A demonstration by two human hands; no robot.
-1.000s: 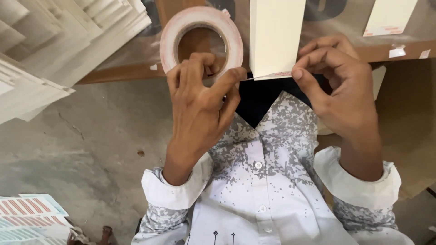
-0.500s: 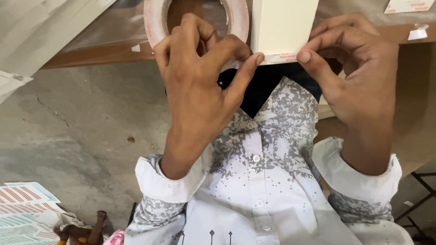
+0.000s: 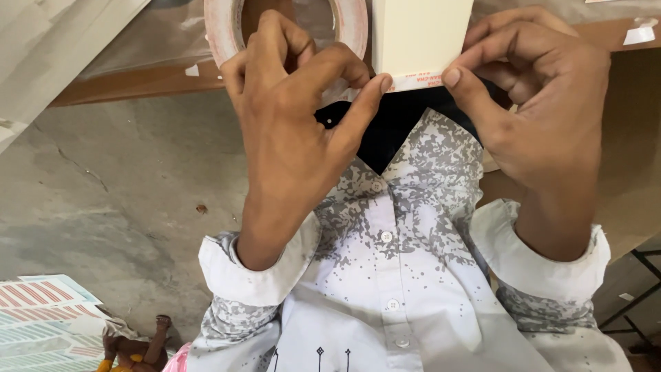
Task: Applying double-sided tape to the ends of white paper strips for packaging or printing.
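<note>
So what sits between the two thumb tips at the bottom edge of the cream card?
In the head view, a strip of tape lies along the cream card, between the left hand and right hand.

The floor (image 3: 117, 186) is bare grey concrete, stained and rough, with a thin crack running across it and a small brown speck (image 3: 201, 208) lying on it. A brown wooden worktop (image 3: 138, 81) edge crosses the top, with clear plastic sheeting (image 3: 148, 48) spread over it and scraps of white tape stuck on. At the lower left lie sheets printed with red and teal stripes (image 3: 41, 313). A black metal frame (image 3: 637, 289) shows at the lower right. Soft, even daylight.
</note>
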